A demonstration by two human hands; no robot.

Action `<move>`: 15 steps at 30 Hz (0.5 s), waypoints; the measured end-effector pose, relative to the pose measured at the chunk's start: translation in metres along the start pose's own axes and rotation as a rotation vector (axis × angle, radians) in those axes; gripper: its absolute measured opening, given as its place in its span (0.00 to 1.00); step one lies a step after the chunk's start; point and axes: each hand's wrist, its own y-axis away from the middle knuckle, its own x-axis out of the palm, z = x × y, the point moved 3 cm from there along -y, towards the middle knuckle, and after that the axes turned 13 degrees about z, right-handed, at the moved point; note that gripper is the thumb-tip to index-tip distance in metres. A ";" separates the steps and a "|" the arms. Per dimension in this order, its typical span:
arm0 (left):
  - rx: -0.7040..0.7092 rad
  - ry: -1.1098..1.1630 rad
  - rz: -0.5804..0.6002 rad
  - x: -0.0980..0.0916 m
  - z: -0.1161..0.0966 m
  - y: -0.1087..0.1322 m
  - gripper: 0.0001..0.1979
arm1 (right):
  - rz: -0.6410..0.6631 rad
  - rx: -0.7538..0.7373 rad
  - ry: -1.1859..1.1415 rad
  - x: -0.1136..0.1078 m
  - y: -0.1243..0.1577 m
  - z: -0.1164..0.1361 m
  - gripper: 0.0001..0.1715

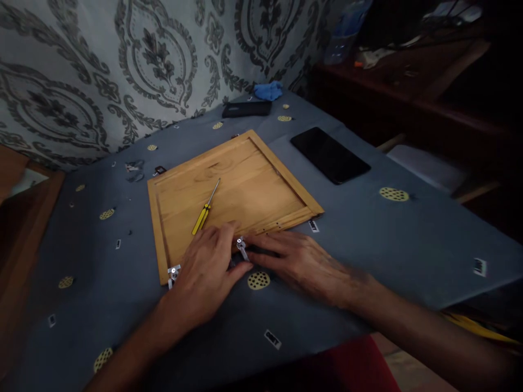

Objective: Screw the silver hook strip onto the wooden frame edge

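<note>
A framed wooden cabinet door lies on the table with its recessed side up. At its near edge a metal cabinet hinge sits between my two hands. My left hand is closed at the hinge's left side, its thumb reaching under it and its other fingertips partly hidden. From the right, my right hand pinches at the same hinge with thumb and fingers. A second hinge is at the door's near left corner, beside my left wrist. On the door rests a yellow-handled screwdriver, tip pointing away.
A black smartphone lies right of the door. Behind it are a black phone-case-like object and a crumpled blue cloth. Torn clear plastic lies at the left. The grey printed tablecloth runs back to a patterned wall.
</note>
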 end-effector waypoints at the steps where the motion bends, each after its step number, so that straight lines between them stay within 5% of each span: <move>1: 0.001 0.006 0.012 0.000 -0.001 0.000 0.24 | 0.013 -0.001 0.012 0.001 0.000 0.000 0.14; 6: 0.020 -0.003 0.077 -0.008 -0.007 0.002 0.20 | -0.018 -0.027 0.015 0.005 0.002 -0.003 0.22; 10: 0.046 0.071 -0.018 -0.029 -0.001 0.011 0.16 | -0.097 -0.074 0.052 0.015 0.007 -0.012 0.32; 15: -0.085 0.074 -0.247 -0.055 0.058 0.030 0.08 | -0.085 -0.039 0.103 0.042 0.027 -0.034 0.37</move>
